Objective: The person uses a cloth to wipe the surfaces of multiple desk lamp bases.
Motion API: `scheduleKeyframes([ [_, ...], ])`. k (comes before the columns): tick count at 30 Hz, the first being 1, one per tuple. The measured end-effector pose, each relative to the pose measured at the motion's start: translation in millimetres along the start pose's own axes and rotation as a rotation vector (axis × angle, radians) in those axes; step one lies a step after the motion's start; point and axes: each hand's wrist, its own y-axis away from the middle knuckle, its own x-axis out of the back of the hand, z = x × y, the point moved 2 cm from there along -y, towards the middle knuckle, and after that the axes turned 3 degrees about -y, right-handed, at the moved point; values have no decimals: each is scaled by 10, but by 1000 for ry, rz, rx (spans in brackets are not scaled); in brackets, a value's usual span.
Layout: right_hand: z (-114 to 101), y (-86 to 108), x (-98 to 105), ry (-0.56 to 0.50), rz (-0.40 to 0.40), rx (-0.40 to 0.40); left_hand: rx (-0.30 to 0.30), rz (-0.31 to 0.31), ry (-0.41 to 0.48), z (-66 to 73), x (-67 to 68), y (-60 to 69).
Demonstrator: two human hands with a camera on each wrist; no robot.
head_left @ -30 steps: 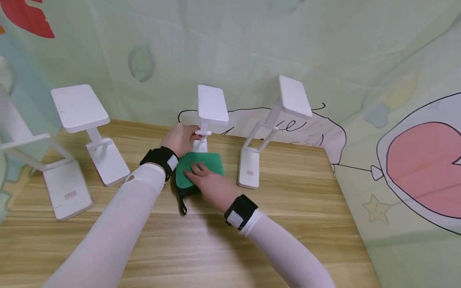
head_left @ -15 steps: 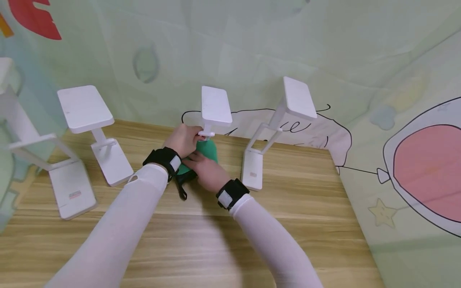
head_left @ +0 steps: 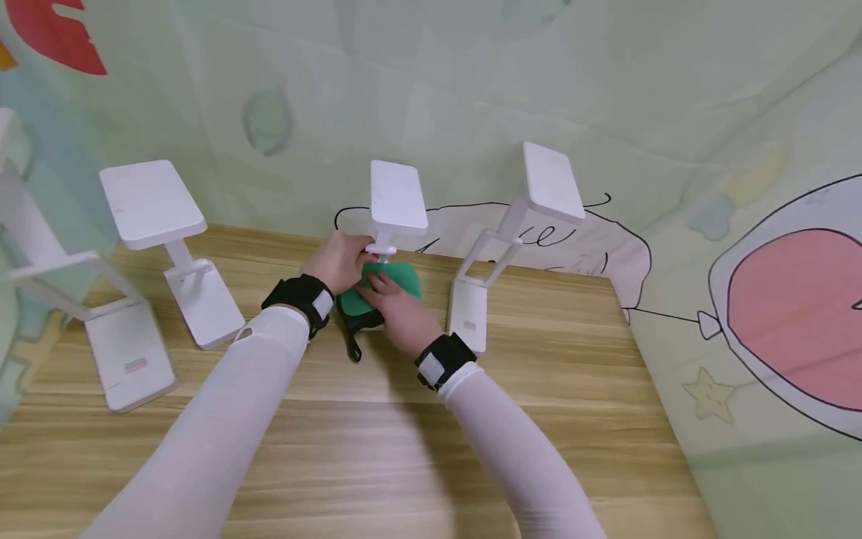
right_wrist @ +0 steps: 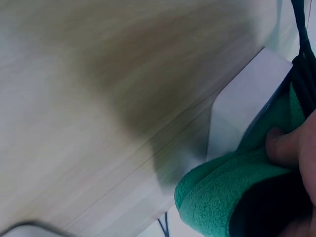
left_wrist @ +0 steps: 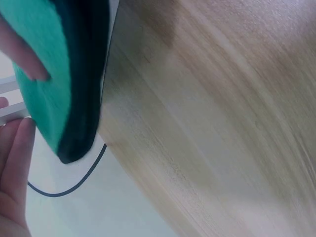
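A green cloth with black edging and a black loop (head_left: 404,277) lies over the base of the middle white lamp (head_left: 397,196). My left hand (head_left: 337,262) pinches that lamp's stem just under its head. On the cloth rests my right hand (head_left: 402,313), its fingers spread over the green side. In the left wrist view the left fingers (left_wrist: 25,133) hold a white bar beside the cloth (left_wrist: 49,94). The right wrist view has the right hand (right_wrist: 301,153) with its thumb on the cloth (right_wrist: 222,187), and a corner of the white base (right_wrist: 244,106) showing beside it.
Another white lamp (head_left: 547,180) stands to the right of the middle one. Two more stand on the left, one lamp (head_left: 155,202) at the back and one with its base (head_left: 130,355) nearer. A printed fabric backdrop (head_left: 438,90) rises behind the wooden table (head_left: 323,449).
My right hand and the cloth have moved up toward the lamp's stem; the cloth bunched partway, then spread again. The left hand keeps its hold on the stem.
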Motion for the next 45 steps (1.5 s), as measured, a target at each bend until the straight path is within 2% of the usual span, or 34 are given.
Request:
scheduleKeyframes([
  [6,-3,152,-4,49,-13,-9,9,16,-8,-16,-10,8],
  [11,-90,318,5,68,-40,-25,26,11,-9,-10,-13,15],
  [17,-271,405,32,125,-70,54,20,13,-5,-11,4,7],
  [20,-342,383,18,143,-67,109,15,24,-8,-7,15,14],
  [23,-384,348,-6,149,-60,143,8,8,-23,5,3,13],
  [27,-426,266,-52,150,-27,167,6,-16,-33,5,-24,7],
  [34,-423,32,-140,104,50,201,15,-2,-35,-6,-5,37],
  [39,-314,-109,-126,24,130,191,21,-7,-27,3,-2,36],
  [45,-192,-179,-69,11,156,125,29,-22,-16,-11,13,12],
])
